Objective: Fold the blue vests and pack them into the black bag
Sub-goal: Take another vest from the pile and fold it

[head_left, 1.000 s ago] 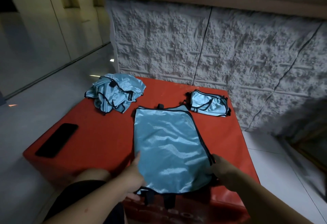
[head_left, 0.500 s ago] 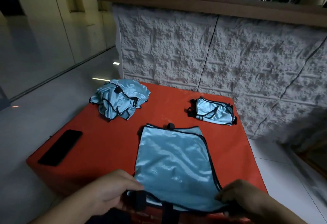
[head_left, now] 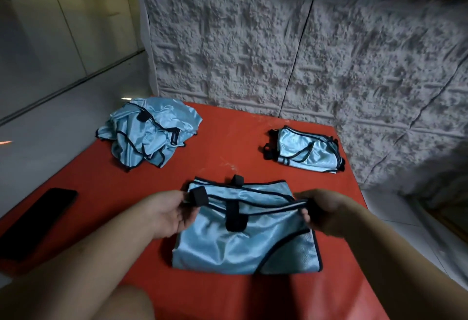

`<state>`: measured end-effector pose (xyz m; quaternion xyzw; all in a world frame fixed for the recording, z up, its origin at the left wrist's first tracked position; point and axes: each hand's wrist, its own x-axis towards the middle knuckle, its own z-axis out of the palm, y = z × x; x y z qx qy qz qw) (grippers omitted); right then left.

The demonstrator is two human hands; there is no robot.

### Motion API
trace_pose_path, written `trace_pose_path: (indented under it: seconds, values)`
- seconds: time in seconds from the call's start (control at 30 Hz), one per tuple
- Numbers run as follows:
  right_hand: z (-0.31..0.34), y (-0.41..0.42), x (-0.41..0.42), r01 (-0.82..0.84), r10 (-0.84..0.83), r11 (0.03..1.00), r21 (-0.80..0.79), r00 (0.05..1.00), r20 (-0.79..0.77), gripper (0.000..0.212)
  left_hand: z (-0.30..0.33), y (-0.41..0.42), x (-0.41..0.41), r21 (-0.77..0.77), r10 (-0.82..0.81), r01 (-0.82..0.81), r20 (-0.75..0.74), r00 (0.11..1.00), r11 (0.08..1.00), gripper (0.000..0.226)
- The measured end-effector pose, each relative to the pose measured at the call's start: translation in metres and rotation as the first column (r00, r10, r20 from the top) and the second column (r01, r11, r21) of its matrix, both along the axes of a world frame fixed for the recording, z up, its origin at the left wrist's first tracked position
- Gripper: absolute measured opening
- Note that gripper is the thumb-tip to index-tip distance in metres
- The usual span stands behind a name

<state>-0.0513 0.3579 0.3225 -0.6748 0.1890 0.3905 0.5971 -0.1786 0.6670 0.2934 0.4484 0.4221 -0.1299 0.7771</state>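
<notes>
A shiny blue vest [head_left: 243, 246] with black trim lies on the red table [head_left: 228, 147], its near half folded up over the far half. My left hand [head_left: 168, 212] pinches its left folded corner by a black strap. My right hand [head_left: 320, 209] pinches the right corner of the same edge. A folded blue vest [head_left: 307, 151] sits at the back right. A crumpled heap of blue vests [head_left: 149, 130] lies at the back left. No black bag is in view.
A black phone [head_left: 38, 221] lies near the table's left edge. A rough white textured wall [head_left: 304, 54] rises right behind the table. Pale floor shows on the left and right of the table.
Both hands took the vest's near edge and carried it away from me, folding the vest in half. The camera tilted down and closer to the table.
</notes>
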Motion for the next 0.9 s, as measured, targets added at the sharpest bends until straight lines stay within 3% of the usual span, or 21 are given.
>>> trace_pose_path:
  seconds: [0.1,0.23,0.3,0.37,0.43,0.47,0.53,0.6,0.67,0.73,0.9]
  values:
    - [-0.010,0.017,0.027,0.067,-0.066,0.997,0.042,0.997,-0.029,0.023,-0.007,0.009,0.023,-0.019,0.088,-0.088,-0.004,0.996,0.996,0.024]
    - [-0.028,0.040,0.053,0.295,-0.299,0.942,0.162,0.954,-0.005,0.016,-0.018,0.011,0.042,-0.078,0.205,-0.197,0.117,0.972,0.977,0.027]
    - [-0.037,0.048,0.054,0.336,-0.354,0.933,0.131,0.922,0.153,0.024,-0.019,0.003,0.041,0.004,0.199,-0.202,0.163,0.966,0.979,0.033]
    - [-0.045,0.052,0.045,0.346,-0.307,0.938,-0.007,0.843,0.442,0.034,-0.021,-0.013,0.036,0.269,0.157,-0.219,0.235,0.959,0.938,0.029]
    - [-0.054,0.054,0.029,0.281,0.016,0.924,-0.261,0.652,0.758,0.035,-0.031,-0.027,0.027,0.598,0.039,-0.251,0.344,0.938,0.761,0.025]
    - [-0.057,0.055,0.019,0.224,0.217,0.901,-0.371,0.509,0.833,0.034,-0.038,-0.035,0.021,0.758,-0.105,-0.226,0.361,0.926,0.612,0.026]
    - [-0.071,0.060,0.002,0.051,0.547,0.822,-0.567,0.207,0.811,0.041,-0.053,-0.050,0.016,0.965,-0.453,-0.139,0.229,0.861,0.223,0.027]
    - [-0.095,0.065,-0.005,-0.113,0.745,0.666,-0.737,0.060,0.664,0.054,-0.065,-0.060,0.021,0.991,-0.608,-0.034,-0.051,0.792,-0.128,0.036]
    - [-0.113,0.064,-0.008,-0.125,0.860,0.511,-0.851,0.092,0.503,0.065,-0.072,-0.064,0.029,0.941,-0.572,0.196,-0.324,0.753,-0.276,0.060]
    - [-0.120,0.058,-0.009,-0.085,0.897,0.416,-0.905,0.204,0.393,0.073,-0.077,-0.060,0.035,0.880,-0.532,0.370,-0.475,0.701,-0.298,0.076]
    - [-0.116,0.053,-0.013,-0.040,0.868,0.367,-0.929,0.373,0.327,0.080,-0.087,-0.048,0.045,0.875,-0.428,0.413,-0.484,0.763,-0.254,0.090]
